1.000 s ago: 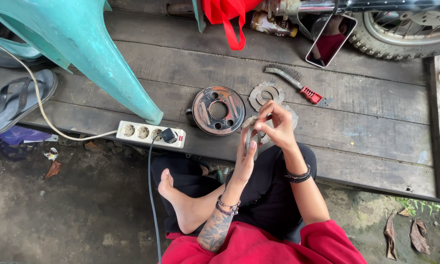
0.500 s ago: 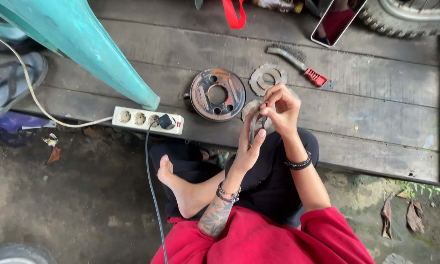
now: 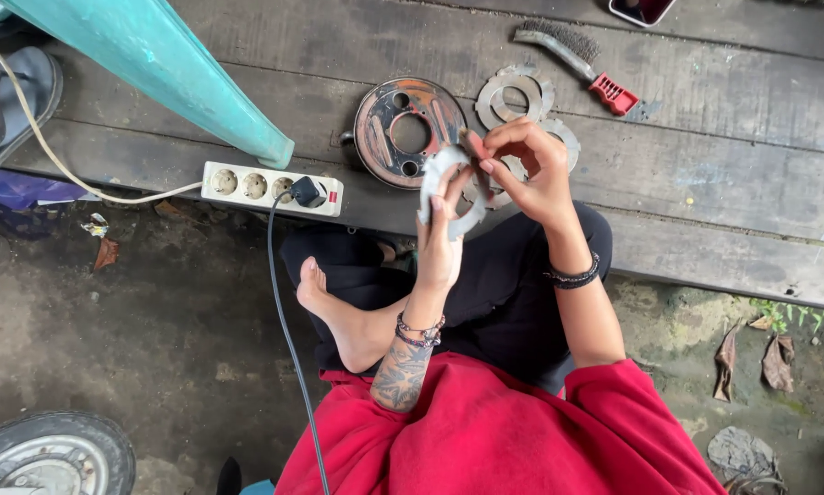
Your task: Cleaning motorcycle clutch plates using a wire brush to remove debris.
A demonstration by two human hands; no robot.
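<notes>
1. Left hand (image 3: 441,240) raised, fingers closed around a flat grey metal ring plate (image 3: 444,188), gripping its lower edge; plate stands roughly upright, held above the person's lap, in front of the near edge of the wooden platform (image 3: 705,211).
2. Right hand (image 3: 531,170) just beside it, fingertips pinched at the plate's upper right rim; fingers curled tight. Cannot tell if a small item sits between the fingertips.
3. Both hands touching the same plate, close together.
4. Round rusty drum cover (image 3: 405,128) lies flat on the platform, just behind the held plate, near the platform's near edge, about mid-width.
5. Second ring plate (image 3: 515,96) flat on the platform, just right of the drum cover; another ring (image 3: 563,137) partly hidden behind the right hand.
6. Wire brush (image 3: 572,60) with red handle lies toward the far edge, right of centre, angled.
7. White power strip (image 3: 270,188) sits along the near edge, left of the hands; black plug (image 3: 307,192) in it, black cable (image 3: 288,339) running down past the person's bare foot (image 3: 329,302).
8. Teal panel (image 3: 155,64) slants across the platform's left part.
9. Sandal (image 3: 13,105) at the far left edge; tyre (image 3: 50,454) on the ground at bottom left.
10. Person sits cross-legged on the ground, red top, black trousers, bracelets on both wrists.
</notes>
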